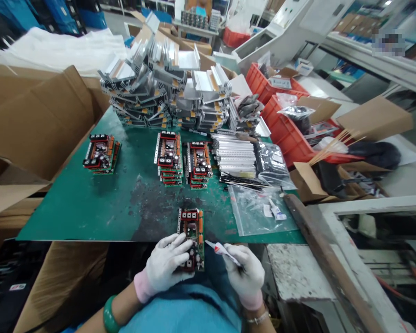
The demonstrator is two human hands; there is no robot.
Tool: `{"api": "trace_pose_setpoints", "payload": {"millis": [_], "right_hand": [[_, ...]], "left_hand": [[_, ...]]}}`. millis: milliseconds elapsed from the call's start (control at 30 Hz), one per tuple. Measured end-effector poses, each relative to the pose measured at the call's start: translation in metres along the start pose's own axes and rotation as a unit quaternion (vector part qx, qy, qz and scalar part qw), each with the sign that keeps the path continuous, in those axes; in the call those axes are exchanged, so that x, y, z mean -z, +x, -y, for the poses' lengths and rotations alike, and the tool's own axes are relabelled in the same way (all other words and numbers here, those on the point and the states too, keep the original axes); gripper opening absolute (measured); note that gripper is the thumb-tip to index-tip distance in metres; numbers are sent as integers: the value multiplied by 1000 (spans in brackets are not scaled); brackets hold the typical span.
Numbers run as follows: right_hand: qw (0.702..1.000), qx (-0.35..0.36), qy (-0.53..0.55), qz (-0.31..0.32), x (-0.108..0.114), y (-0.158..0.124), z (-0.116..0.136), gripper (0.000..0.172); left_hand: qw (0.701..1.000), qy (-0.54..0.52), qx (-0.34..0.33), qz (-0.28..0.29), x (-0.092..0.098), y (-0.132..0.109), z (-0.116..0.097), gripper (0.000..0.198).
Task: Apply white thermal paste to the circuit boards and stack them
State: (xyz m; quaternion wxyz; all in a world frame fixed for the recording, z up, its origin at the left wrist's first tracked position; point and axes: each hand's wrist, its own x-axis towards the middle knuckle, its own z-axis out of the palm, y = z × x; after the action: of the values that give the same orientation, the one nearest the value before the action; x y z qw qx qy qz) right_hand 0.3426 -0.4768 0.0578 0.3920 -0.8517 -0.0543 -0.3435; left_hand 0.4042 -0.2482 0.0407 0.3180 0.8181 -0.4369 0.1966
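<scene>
My left hand (169, 261), in a white glove, grips a circuit board (200, 226) by its left side, with fingers lying over its lower half. The board's far end rests at the table's front edge and its near end juts out over my lap. Black and red parts run along it, with orange blocks down its right side. In my gloved right hand (245, 273) is a small white glue tube (222, 250) with a red mark. Its thin nozzle points left, close to the board's right edge. What the tube holds cannot be read.
Stacked circuit boards (168, 157) stand mid-table, with another stack (102, 155) at left. Metal heat sinks (180, 88) are piled behind. Aluminium strips (235, 155) and a clear plastic bag (244, 217) with a second tube (277, 211) lie at right. Red crates (280, 134) stand beyond.
</scene>
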Motion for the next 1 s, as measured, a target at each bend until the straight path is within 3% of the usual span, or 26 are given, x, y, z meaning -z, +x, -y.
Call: {"api": "trace_pose_setpoints", "payload": {"millis": [67, 167, 233, 300, 433, 567, 700, 833, 933, 1000], "right_hand": [[993, -85, 6, -86, 1, -2, -6, 2], [947, -229, 20, -223, -3, -2, -15, 18], [923, -280, 38, -261, -8, 3, -18, 28], [914, -298, 62, -267, -13, 8, -17, 34], [917, -309, 83, -237, -23, 13, -12, 39], [923, -302, 95, -217, -27, 10, -14, 41], [918, -317, 87, -223, -29, 7, -22, 45], [916, -334, 97, -199, -29, 8, -30, 45], [913, -344, 120, -183, -28, 11, -35, 46], [911, -348, 137, -175, -28, 13, -37, 46]], "left_hand": [[1000, 4, -21, -3, 7, 8, 1, 25], [999, 16, -39, 4, 20, 32, 6, 26], [999, 30, -35, 18, 28, 59, 13, 25], [998, 49, -25, 22, 35, 91, 23, 25], [995, 97, 4, -28, 43, 151, 47, 33], [993, 117, 28, -9, 41, 184, 72, 34], [990, 131, 46, 2, 30, 191, 84, 40], [984, 169, 48, -18, 29, 179, 75, 52], [969, 218, 88, -81, 48, 159, 77, 63], [942, 268, 151, -130, 72, 139, 93, 65]]}}
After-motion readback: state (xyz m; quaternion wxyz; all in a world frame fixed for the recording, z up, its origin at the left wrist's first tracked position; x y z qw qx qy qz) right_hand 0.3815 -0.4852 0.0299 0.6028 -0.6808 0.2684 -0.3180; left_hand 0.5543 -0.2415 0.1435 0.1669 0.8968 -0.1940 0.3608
